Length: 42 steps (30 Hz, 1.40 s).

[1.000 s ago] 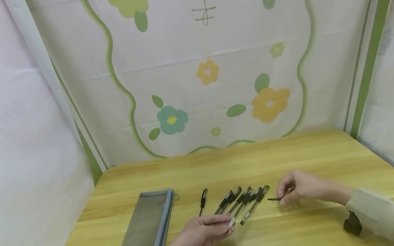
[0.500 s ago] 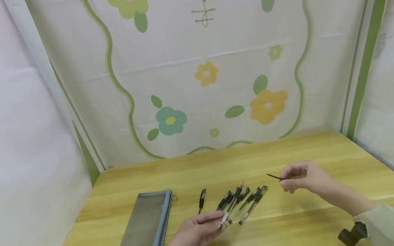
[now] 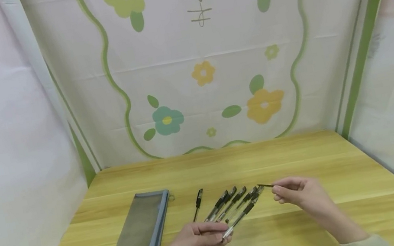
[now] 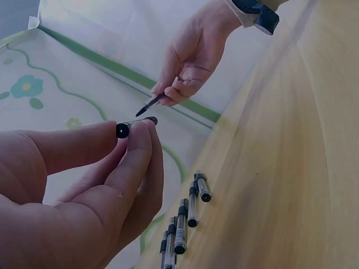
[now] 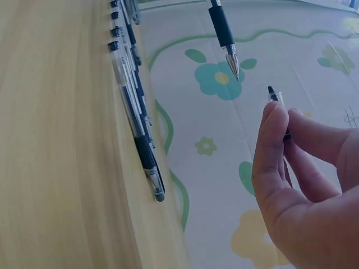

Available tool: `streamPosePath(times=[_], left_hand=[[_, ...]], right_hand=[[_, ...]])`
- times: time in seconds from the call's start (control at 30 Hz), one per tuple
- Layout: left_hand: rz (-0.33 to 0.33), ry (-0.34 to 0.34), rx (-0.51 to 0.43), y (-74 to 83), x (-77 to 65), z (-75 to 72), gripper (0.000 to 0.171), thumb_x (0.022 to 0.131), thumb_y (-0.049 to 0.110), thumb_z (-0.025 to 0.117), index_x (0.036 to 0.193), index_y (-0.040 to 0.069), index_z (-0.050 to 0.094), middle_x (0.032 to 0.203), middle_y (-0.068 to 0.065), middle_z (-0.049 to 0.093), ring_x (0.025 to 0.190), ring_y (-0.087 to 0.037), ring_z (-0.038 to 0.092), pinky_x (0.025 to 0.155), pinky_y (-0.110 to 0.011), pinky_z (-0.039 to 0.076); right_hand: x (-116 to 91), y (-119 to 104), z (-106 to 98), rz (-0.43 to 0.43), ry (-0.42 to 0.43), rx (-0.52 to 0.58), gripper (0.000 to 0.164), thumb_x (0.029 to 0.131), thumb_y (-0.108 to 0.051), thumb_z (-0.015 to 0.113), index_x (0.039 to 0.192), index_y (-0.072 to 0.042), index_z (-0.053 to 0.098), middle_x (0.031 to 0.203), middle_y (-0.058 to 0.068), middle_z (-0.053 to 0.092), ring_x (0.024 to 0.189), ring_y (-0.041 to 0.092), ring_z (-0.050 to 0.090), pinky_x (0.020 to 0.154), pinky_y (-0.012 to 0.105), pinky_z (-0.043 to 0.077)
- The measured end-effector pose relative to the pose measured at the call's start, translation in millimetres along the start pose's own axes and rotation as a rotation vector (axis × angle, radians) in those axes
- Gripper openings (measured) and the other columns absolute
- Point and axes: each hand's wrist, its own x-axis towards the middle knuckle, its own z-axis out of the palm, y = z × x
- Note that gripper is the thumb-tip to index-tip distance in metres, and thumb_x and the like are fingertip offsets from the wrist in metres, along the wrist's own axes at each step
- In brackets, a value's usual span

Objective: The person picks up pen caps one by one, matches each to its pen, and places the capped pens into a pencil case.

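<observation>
In the head view my left hand (image 3: 198, 241) pinches the rear end of an uncapped gel pen (image 3: 242, 215) between thumb and fingers, its front end pointing up and right. The black grip and bare metal tip of this pen (image 5: 222, 33) show in the right wrist view. My right hand (image 3: 305, 196) pinches a small pen cap (image 3: 265, 185), dark with a clear part, between thumb and fingertips. Cap and pen tip are close together, with a gap between them in the right wrist view. Several capped gel pens (image 3: 226, 199) lie in a slanted row beyond my left hand.
One more black pen (image 3: 197, 204) lies apart, left of the row. A grey mesh zip pouch (image 3: 137, 234) with blue-grey edging rests on the wooden table (image 3: 318, 229) at the left. A floral cloth (image 3: 177, 56) hangs behind the table.
My right hand lifted the cap from low over the table, then brought it left toward the held pen's tip. My left hand tilted its pen further right. The head view shifted slightly.
</observation>
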Motion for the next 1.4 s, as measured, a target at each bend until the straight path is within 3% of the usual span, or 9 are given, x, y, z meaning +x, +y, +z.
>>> streamPosePath(times=[0.27, 0.57, 0.87, 1.13, 1.3, 1.4], left_hand=[[-0.008, -0.024, -0.010, -0.3, -0.1, 0.8, 0.033, 0.093, -0.009, 0.059, 0.125, -0.015, 0.057, 0.122, -0.028, 0.059, 0.108, -0.029, 0.064, 0.099, -0.037, 0.045], [-0.005, -0.039, -0.003, -0.5, -1.3, 2.5, 0.038, 0.092, -0.007, 0.061, 0.127, -0.018, 0.052, 0.120, -0.029, 0.061, 0.108, -0.029, 0.064, 0.099, -0.037, 0.046], [-0.003, -0.014, 0.022, 2.3, -3.0, 2.9, 0.031, 0.092, -0.007, 0.060, 0.123, -0.011, 0.060, 0.120, -0.027, 0.061, 0.107, -0.029, 0.064, 0.098, -0.037, 0.047], [0.047, 0.049, -0.025, 1.5, -2.2, 2.6, 0.034, 0.093, -0.007, 0.060, 0.125, -0.016, 0.055, 0.122, -0.026, 0.059, 0.110, -0.030, 0.062, 0.102, -0.038, 0.043], [-0.017, 0.045, -0.045, 0.0, -3.5, 1.5, 0.038, 0.097, -0.003, 0.056, 0.131, -0.017, 0.047, 0.121, -0.028, 0.059, 0.109, -0.029, 0.063, 0.100, -0.035, 0.045], [-0.070, 0.046, -0.034, -0.3, -3.6, 1.1, 0.039, 0.098, 0.003, 0.058, 0.130, -0.016, 0.049, 0.116, -0.025, 0.063, 0.099, -0.021, 0.067, 0.093, -0.028, 0.050]], right_hand=[[3, 5, 4, 0.014, -0.006, -0.033, 0.041, 0.089, -0.020, 0.075, 0.118, 0.008, 0.065, 0.099, 0.018, 0.070, 0.092, 0.033, 0.067, 0.088, 0.040, 0.054], [4, 10, 7, -0.024, -0.038, -0.053, 0.039, 0.090, -0.018, 0.073, 0.117, 0.009, 0.066, 0.103, 0.024, 0.068, 0.088, 0.029, 0.068, 0.085, 0.040, 0.055], [1, 11, 14, -0.099, -0.170, -0.087, 0.035, 0.092, -0.015, 0.071, 0.117, 0.009, 0.066, 0.098, 0.024, 0.068, 0.084, 0.027, 0.068, 0.080, 0.042, 0.057], [3, 13, 15, -0.098, -0.224, -0.007, 0.029, 0.095, -0.012, 0.066, 0.116, 0.009, 0.063, 0.102, 0.032, 0.064, 0.086, 0.028, 0.068, 0.083, 0.046, 0.055], [0, 11, 20, -0.082, -0.199, 0.076, 0.030, 0.092, -0.007, 0.068, 0.115, 0.011, 0.062, 0.103, 0.026, 0.067, 0.090, 0.025, 0.069, 0.087, 0.045, 0.054], [-1, 10, 23, -0.076, -0.183, 0.089, 0.033, 0.091, -0.006, 0.070, 0.115, 0.014, 0.060, 0.102, 0.024, 0.068, 0.090, 0.026, 0.069, 0.087, 0.044, 0.054]])
